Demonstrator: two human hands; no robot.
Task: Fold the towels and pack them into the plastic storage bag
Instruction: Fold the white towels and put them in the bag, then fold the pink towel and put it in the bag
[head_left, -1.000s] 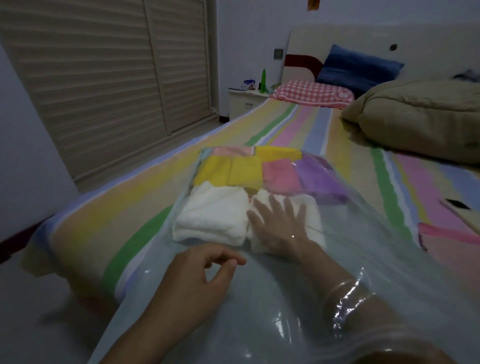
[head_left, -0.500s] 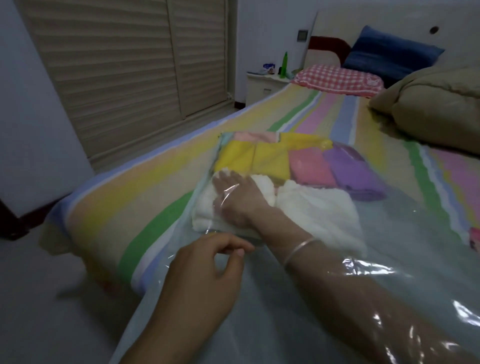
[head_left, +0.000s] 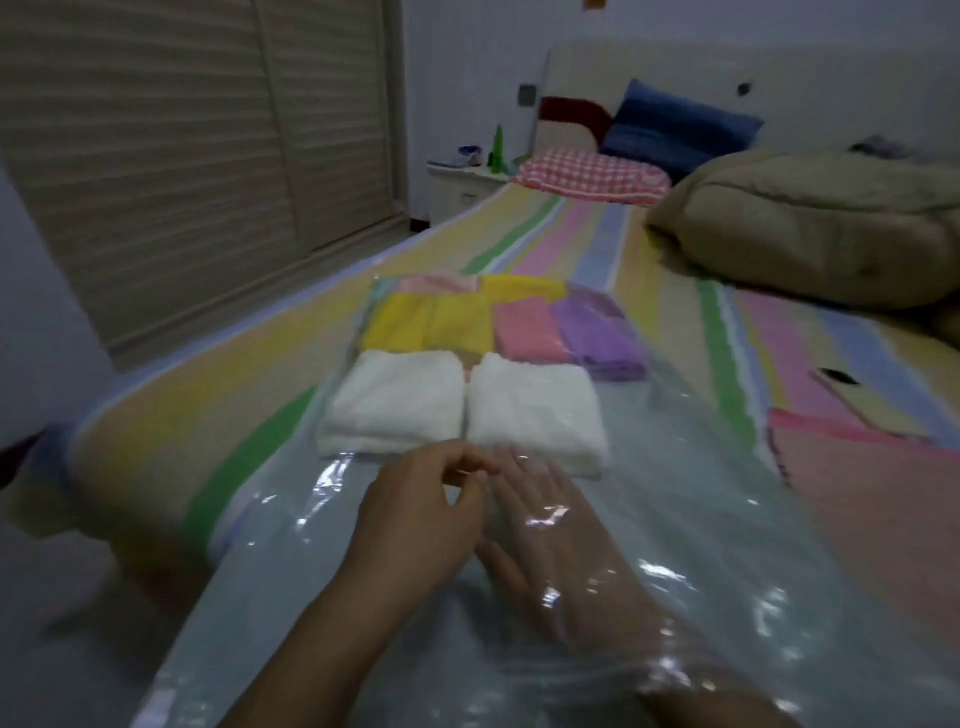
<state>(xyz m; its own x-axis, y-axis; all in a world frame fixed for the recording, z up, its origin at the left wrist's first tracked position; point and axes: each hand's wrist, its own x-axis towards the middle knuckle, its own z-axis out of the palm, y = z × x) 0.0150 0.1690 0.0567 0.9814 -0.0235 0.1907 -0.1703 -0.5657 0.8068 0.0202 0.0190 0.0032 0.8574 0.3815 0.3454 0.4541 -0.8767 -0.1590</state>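
Observation:
A clear plastic storage bag (head_left: 291, 597) lies along the striped bed. Inside it at the far end sit folded towels: two white ones (head_left: 395, 405) (head_left: 535, 410) side by side, with yellow (head_left: 431, 322), pink (head_left: 524, 332) and purple (head_left: 597, 332) ones behind them. My right hand (head_left: 540, 509) is inside the bag under the film, flat with straight fingers, just short of the right white towel. My left hand (head_left: 421, 514) is outside, above the bag, its thumb and fingers pinching the top film.
The bed's left edge (head_left: 130, 431) drops to the floor beside sliding wardrobe doors. A beige duvet (head_left: 810, 234) is bunched at the right, with pillows and a nightstand (head_left: 462, 182) behind. A phone (head_left: 857, 400) and pink cloth (head_left: 857, 493) lie right of the bag.
My right hand pressed the right white towel, then the left one, and has now drawn back toward me inside the bag. My left hand stays pinched near the bag's top film.

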